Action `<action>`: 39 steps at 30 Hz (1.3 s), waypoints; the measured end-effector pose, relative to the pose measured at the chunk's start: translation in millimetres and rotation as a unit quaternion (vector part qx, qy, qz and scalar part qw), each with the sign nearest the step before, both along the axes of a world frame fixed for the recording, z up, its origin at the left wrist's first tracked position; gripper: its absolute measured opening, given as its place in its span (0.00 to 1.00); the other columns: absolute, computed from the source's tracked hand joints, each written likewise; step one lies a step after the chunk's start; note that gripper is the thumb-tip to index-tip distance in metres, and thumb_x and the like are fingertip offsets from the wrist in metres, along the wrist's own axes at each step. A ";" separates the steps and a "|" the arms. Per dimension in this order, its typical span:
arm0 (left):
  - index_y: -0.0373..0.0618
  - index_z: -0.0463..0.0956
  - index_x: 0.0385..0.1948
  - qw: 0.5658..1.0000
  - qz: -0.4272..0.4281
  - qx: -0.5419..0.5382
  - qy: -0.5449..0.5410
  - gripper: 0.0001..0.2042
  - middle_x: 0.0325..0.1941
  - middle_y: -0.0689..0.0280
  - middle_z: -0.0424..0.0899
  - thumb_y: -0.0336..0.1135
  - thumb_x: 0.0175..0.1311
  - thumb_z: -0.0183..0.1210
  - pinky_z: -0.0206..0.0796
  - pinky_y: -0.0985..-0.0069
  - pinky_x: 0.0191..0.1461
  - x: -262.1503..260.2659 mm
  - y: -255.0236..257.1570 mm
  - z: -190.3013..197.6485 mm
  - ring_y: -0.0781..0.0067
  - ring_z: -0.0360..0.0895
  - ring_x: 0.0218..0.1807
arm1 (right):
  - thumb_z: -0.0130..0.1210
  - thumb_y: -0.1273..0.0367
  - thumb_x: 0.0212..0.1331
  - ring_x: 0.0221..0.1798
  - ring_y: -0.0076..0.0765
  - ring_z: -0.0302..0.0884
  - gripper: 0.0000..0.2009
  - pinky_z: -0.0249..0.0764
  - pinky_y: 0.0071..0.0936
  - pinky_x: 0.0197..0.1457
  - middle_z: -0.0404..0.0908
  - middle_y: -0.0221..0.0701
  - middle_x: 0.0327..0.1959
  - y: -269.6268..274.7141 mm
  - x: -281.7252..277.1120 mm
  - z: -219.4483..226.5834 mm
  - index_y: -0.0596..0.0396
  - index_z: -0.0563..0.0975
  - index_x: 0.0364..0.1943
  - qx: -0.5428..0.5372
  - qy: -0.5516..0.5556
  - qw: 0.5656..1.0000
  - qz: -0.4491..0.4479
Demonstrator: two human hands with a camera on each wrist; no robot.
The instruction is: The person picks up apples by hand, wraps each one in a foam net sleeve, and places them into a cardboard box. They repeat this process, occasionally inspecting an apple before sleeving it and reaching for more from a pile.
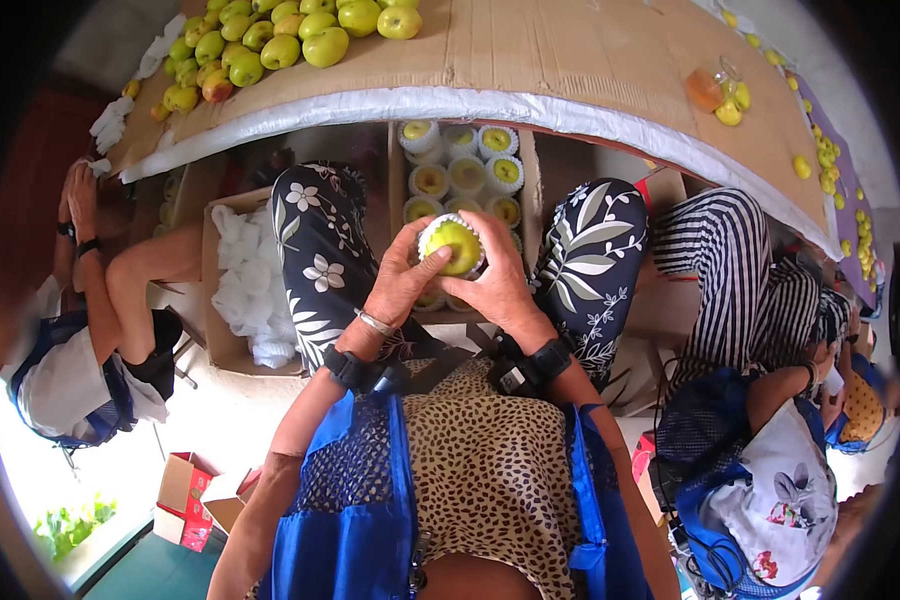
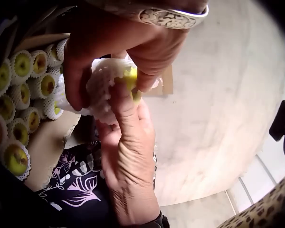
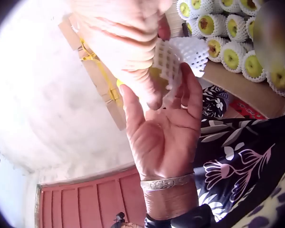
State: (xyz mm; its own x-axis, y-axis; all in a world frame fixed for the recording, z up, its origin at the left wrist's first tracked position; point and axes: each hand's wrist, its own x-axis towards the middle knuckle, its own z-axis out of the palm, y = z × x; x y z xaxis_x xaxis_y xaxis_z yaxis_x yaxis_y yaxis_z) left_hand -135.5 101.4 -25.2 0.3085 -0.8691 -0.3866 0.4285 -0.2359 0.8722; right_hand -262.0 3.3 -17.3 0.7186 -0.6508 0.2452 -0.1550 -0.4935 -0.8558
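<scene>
Between both hands, over the lap, is a yellow-green apple (image 1: pixel 458 258) partly inside a white foam net sleeve (image 2: pixel 100 90). My left hand (image 1: pixel 402 285), with a silver bracelet on its wrist, grips the apple from the left, its thumb lying across the fruit. From the other side my right hand (image 1: pixel 497 280) holds the same apple and its sleeve, fingers curled round them. The loose end of the netting flares out past the fingers in the right wrist view. Part of the apple is hidden by the sleeve and the hands.
Beyond the hands stands a cardboard box (image 1: pixel 532 180) of sleeved apples. Left of the knees, another box (image 1: pixel 213 300) holds white foam nets (image 1: pixel 255 275). Bare apples (image 1: pixel 325 46) are heaped on the cardboard-covered table (image 1: pixel 530 60). People sit at either side.
</scene>
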 end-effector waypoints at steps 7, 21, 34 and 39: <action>0.50 0.50 0.63 0.999 0.028 -0.044 0.002 0.31 0.49 0.65 0.69 0.28 0.58 0.54 0.63 0.74 0.54 8.6 5.6 6.7 0.74 0.68 0.52 | 0.53 0.75 0.57 0.45 0.23 0.73 0.14 0.72 0.18 0.44 0.74 0.35 0.43 -1.5 -0.7 -26.5 0.64 0.70 0.47 0.341 -0.165 0.926 -0.002; 0.47 0.61 0.57 0.985 0.163 -0.017 0.048 0.23 0.47 0.67 0.73 0.29 0.58 0.52 0.66 0.77 0.46 -3.0 -3.2 -26.0 0.76 0.70 0.47 | 0.55 0.77 0.50 0.28 0.30 0.75 0.07 0.72 0.22 0.30 0.76 0.33 0.30 3.2 5.1 -9.2 0.57 0.77 0.34 0.060 -0.072 0.996 0.001; 0.44 0.63 0.55 0.864 0.054 0.026 -0.499 0.31 0.43 0.55 0.71 0.29 0.42 0.61 0.63 0.68 0.54 -9.2 -9.8 11.7 0.57 0.69 0.48 | 0.66 0.71 0.33 0.49 0.53 0.68 0.35 0.69 0.40 0.49 0.67 0.42 0.47 5.7 9.0 -9.3 0.51 0.62 0.52 -0.034 0.014 0.998 -0.041; 0.47 0.62 0.56 0.855 0.040 -0.019 -0.516 0.32 0.51 0.54 0.68 0.28 0.42 0.61 0.65 0.65 0.52 -12.2 -18.5 32.9 0.51 0.67 0.53 | 0.66 0.73 0.35 0.50 0.51 0.69 0.34 0.67 0.40 0.50 0.67 0.43 0.49 2.6 8.5 -15.7 0.53 0.62 0.52 0.063 -0.053 0.991 -0.106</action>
State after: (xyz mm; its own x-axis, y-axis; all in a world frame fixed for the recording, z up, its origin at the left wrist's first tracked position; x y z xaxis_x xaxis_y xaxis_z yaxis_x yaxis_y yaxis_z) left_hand -147.7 82.9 7.6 0.5282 -0.8348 0.1553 -0.5606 -0.2055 0.8021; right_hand -253.5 5.8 -32.9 0.5371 -0.8146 0.2188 -0.1506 -0.3479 -0.9254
